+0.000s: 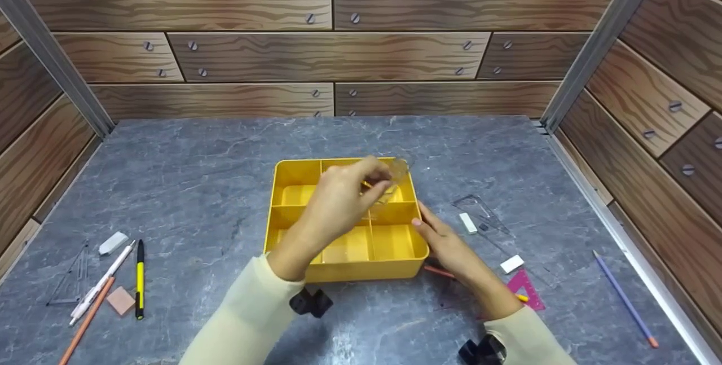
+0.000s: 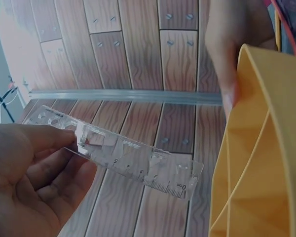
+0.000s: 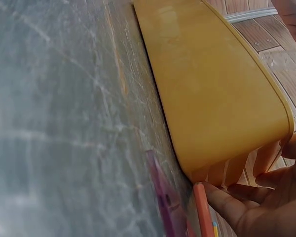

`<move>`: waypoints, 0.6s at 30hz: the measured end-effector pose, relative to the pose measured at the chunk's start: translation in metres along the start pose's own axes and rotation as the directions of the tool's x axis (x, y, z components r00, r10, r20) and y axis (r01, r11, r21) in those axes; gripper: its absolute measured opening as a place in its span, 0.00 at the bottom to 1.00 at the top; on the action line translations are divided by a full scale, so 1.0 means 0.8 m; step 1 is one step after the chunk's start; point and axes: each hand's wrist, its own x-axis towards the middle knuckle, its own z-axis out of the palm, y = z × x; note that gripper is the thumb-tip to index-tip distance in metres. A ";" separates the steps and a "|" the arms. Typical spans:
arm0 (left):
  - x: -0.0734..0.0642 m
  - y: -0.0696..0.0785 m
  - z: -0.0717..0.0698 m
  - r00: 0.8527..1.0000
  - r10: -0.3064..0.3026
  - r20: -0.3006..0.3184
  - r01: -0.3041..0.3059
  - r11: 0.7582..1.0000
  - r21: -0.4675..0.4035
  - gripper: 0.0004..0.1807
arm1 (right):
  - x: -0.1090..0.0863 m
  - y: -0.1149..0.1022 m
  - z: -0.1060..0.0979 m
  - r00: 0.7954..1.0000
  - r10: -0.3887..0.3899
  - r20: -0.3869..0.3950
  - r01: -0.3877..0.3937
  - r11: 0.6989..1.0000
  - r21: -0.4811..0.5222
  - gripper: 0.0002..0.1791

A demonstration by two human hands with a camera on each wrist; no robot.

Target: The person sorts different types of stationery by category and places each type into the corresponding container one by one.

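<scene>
Two white blocks [image 1: 467, 223] near box [image 1: 366, 271], right fingers [image 1: 428, 232] gripping it, left fingers [image 2: 45, 138] pinching ruler [image 2: 142, 160]

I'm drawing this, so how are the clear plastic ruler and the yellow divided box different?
The clear, flat plastic ruler is see-through, but the yellow rectangular box isn't. The ruler is thin; the box is deep and divided inside. The left hand holds the ruler up, while the box rests on the grey marbled table. Both have a hand touching them.

Cream sleeves [image 1: 242, 311] end beside blocky black wrist cameras [image 1: 311, 302].
</scene>
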 end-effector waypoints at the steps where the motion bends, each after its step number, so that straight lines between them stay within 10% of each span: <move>1: 0.000 0.001 0.004 1.000 0.001 0.007 -0.001 1.000 0.008 0.04 | 0.000 0.000 0.000 1.000 -0.004 -0.002 0.004 1.000 0.001 0.36; 18: -0.011 -0.006 0.047 0.990 0.097 0.103 -0.112 0.982 0.154 0.02 | 0.000 -0.005 0.003 0.994 0.044 -0.103 -0.052 0.996 -0.076 0.36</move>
